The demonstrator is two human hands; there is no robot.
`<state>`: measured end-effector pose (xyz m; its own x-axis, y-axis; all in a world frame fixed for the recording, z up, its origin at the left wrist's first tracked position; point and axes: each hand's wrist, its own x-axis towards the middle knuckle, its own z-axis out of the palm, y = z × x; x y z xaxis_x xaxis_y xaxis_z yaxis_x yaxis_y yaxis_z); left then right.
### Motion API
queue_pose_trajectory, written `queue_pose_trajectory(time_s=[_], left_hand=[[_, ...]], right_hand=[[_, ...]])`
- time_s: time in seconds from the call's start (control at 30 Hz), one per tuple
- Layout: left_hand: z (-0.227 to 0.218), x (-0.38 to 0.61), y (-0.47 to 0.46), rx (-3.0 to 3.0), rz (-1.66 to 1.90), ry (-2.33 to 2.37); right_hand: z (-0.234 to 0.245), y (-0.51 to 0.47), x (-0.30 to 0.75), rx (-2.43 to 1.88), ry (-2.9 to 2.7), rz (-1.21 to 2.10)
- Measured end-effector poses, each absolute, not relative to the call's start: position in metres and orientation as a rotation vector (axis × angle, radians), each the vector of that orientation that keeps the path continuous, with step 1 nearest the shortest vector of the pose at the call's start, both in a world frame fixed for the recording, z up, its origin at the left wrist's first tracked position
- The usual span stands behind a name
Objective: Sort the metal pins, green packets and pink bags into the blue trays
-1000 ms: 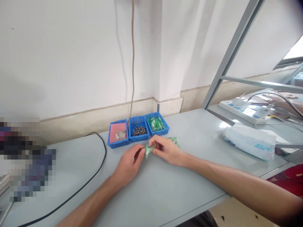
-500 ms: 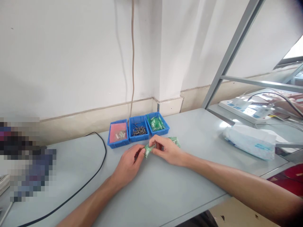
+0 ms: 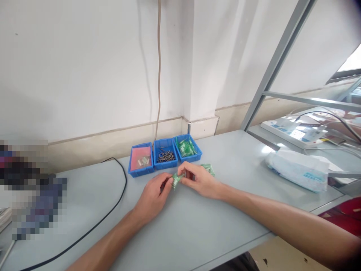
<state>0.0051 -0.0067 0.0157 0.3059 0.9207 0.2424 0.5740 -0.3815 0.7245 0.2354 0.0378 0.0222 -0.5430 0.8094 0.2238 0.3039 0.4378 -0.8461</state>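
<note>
One green packet (image 3: 175, 183): between both hands, near side of the bins; contact with table (image 3: 197, 229) unclear.
Left hand (image 3: 153, 192): thumb and fingers pinched closed on packet's left edge.
Right hand (image 3: 201, 181): thumb and forefinger pinched on its right side.
Green bundle (image 3: 209, 169): on table, just beyond right hand, partly hidden.
Left bin (image 3: 141, 172): pink sheet, pale pieces.
Middle bin (image 3: 167, 165): metal pins.
Right bin (image 3: 194, 157): green packets.
</note>
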Motion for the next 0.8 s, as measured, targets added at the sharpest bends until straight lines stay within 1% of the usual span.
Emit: queue_pose_trajectory(time_s=[0.8], left_hand=[[0.0182, 0.0060, -0.0077, 2.064, 0.880, 1.325]], right_hand=[[0.0217, 0.0370, 0.2366, -0.940, -2.097, 1.006]])
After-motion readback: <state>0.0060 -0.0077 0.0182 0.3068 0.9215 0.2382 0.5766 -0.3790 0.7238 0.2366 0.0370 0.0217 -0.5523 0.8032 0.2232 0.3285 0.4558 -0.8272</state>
